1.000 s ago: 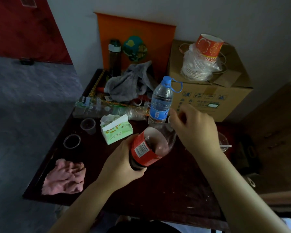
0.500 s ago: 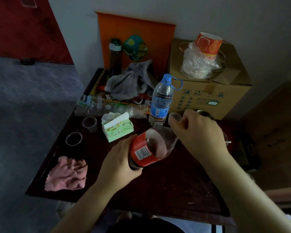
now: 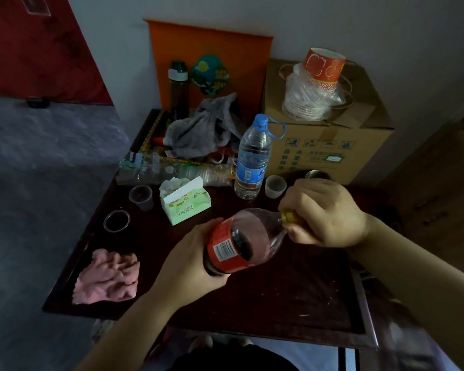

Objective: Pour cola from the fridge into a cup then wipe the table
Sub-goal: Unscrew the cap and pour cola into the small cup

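A cola bottle (image 3: 241, 239) with a red label lies tilted over the dark table (image 3: 292, 295), its neck pointing right. My left hand (image 3: 190, 261) grips its lower body. My right hand (image 3: 330, 212) curls round the yellow cap (image 3: 288, 217) at the neck. A small clear cup (image 3: 275, 186) stands just beyond my right hand, beside a water bottle (image 3: 251, 159). Two more small cups (image 3: 141, 196) (image 3: 116, 220) stand at the left. A crumpled pink cloth (image 3: 107, 277) lies at the table's front left corner.
A green tissue pack (image 3: 185, 202) sits mid-table. Behind it lie a grey cloth (image 3: 201, 129), flattened plastic bottles (image 3: 156, 170) and a dark flask (image 3: 178, 89). A cardboard box (image 3: 327, 145) with stacked paper cups (image 3: 316, 84) stands back right. A metal cup (image 3: 316, 174) peeks behind my right hand.
My right hand has dropped from above the bottle onto its cap. The clear cup it hid is now uncovered. My left hand keeps the bottle tilted in about the same spot.
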